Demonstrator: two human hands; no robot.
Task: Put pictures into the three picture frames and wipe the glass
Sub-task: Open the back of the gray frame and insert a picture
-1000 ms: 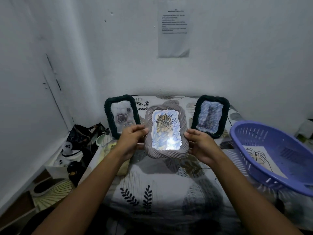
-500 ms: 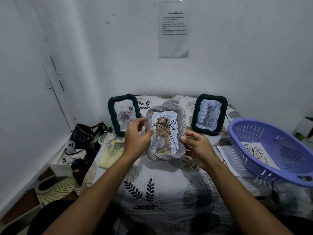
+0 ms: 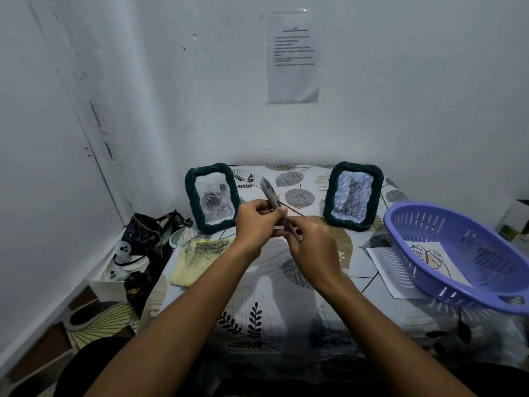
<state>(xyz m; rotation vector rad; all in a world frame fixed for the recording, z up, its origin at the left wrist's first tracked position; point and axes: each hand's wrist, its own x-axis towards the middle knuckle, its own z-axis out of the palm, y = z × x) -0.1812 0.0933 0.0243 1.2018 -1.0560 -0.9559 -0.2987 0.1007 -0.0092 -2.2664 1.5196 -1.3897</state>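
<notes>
A yellow cloth lies left of the left hand, which pinches the grey frame, turned edge-on above the worktop; the right hand grips its lower end. Two dark frames stand beyond. Held so thinly, it could slip and crack its glass.

Three picture frames: two dark green ones standing beyond the hands, left and right, one grey frame held edge-on. One purple basket, one yellow cloth.
</notes>
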